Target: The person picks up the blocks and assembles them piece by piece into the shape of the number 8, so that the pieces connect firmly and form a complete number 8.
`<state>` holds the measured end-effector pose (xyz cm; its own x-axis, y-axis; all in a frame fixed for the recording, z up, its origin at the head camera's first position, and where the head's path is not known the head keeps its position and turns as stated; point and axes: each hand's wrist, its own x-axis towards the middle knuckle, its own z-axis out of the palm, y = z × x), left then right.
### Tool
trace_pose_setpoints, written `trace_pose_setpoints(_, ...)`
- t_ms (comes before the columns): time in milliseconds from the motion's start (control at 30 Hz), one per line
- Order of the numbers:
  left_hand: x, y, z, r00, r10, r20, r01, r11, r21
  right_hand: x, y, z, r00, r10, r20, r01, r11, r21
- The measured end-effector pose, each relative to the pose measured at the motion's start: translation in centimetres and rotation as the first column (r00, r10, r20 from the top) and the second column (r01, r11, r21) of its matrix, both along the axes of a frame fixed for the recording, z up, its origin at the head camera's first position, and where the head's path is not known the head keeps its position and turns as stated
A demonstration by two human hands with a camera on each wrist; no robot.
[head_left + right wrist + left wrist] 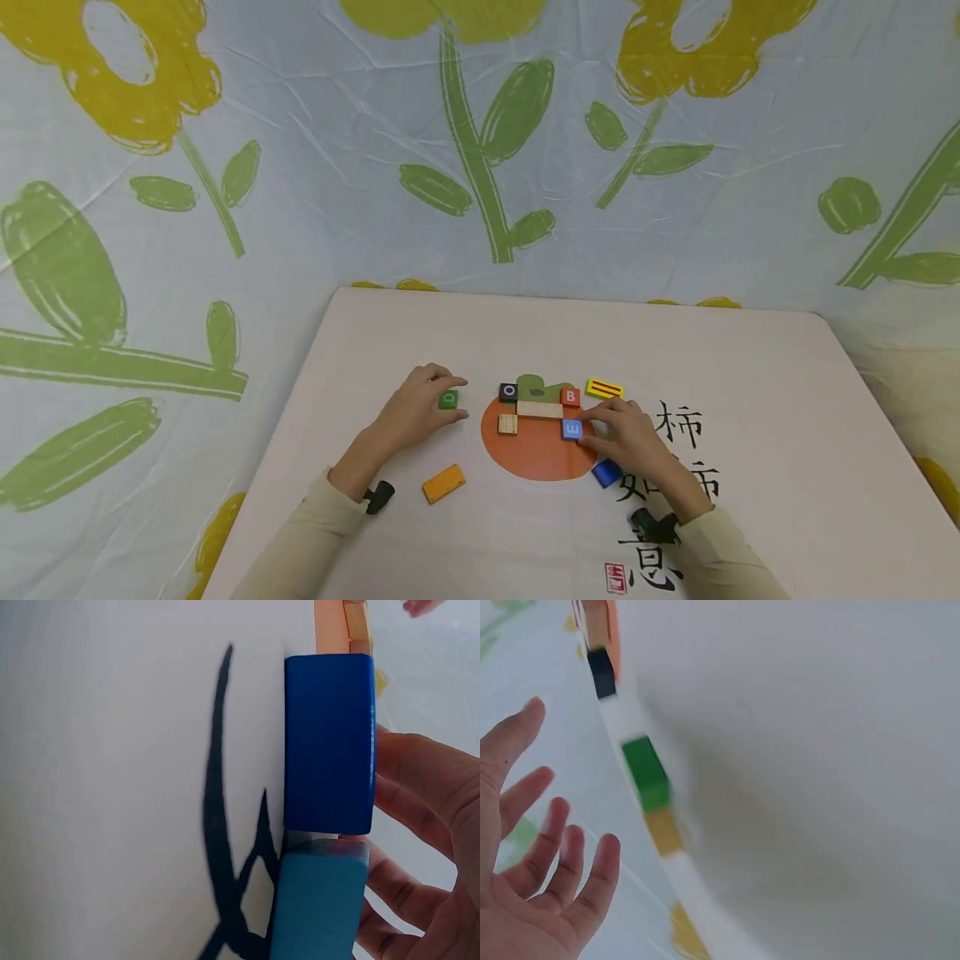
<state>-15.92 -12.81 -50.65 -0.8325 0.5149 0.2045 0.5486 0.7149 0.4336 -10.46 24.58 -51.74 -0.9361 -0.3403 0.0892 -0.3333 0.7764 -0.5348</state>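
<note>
My left hand [422, 406] is spread around a green letter D block [448, 399], thumb and fingertips reaching past it on either side. The left wrist view shows that hand's fingers spread and apart, with a green block [646, 772] beyond them. My right hand [626, 429] pinches a blue letter E block [572, 429] at its right end between thumb and finger. Beside it are a plain wooden plank [540, 409], a red B block [570, 397], a black O block [508, 392] and a small striped wooden block [507, 425]. In the right wrist view, a dark blue block [328, 742] hides the fingertips.
A yellow block with red stripes [604, 388] lies behind the right hand. An orange block [444, 483] sits near the left wrist, and a blue block [607, 473] below the right hand. The table [787, 400] bears a printed orange persimmon [536, 458] and black characters.
</note>
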Motion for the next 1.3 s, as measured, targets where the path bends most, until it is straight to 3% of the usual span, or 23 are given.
trace_pose_setpoints(200, -0.5, -2.1, -0.7, 0.985, 0.082, 0.153, -0.091, 0.995, 0.051, 0.0, -0.1, 0.0, 1.000, -0.001, 0.000, 0.001, 1.000, 0.004)
trace_pose_setpoints(333, -0.6, -2.5, -0.8, 0.966, 0.113, 0.234, -0.119, 0.993, 0.012, 0.0, -0.1, 0.0, 1.000, -0.001, 0.005, 0.001, 1.000, 0.006)
trace_pose_setpoints(467, -0.8, -2.6, -1.1, 0.956, 0.121, 0.267, -0.119, 0.993, -0.024, 0.0, 0.0, 0.0, 1.000, 0.001, 0.007, -0.001, 1.000, 0.004)
trace_pose_setpoints(667, -1.0, -2.6, -1.5, 0.954, 0.123, 0.273, -0.110, 0.992, -0.060, -0.1, -0.1, -0.1, 1.000, 0.009, 0.000, -0.009, 1.000, 0.011)
trace_pose_setpoints(1067, -1.5, -2.4, -1.6, 0.977, 0.087, 0.193, -0.067, 0.992, -0.108, -0.2, 0.1, -0.1, 1.000, 0.020, -0.001, -0.020, 1.000, 0.012)
trace_pose_setpoints(1300, -0.4, -1.5, -1.5, 0.980, 0.064, 0.186, -0.049, 0.995, -0.084, -0.3, 0.1, 0.0, 1.000, 0.017, -0.003, -0.017, 1.000, 0.008)
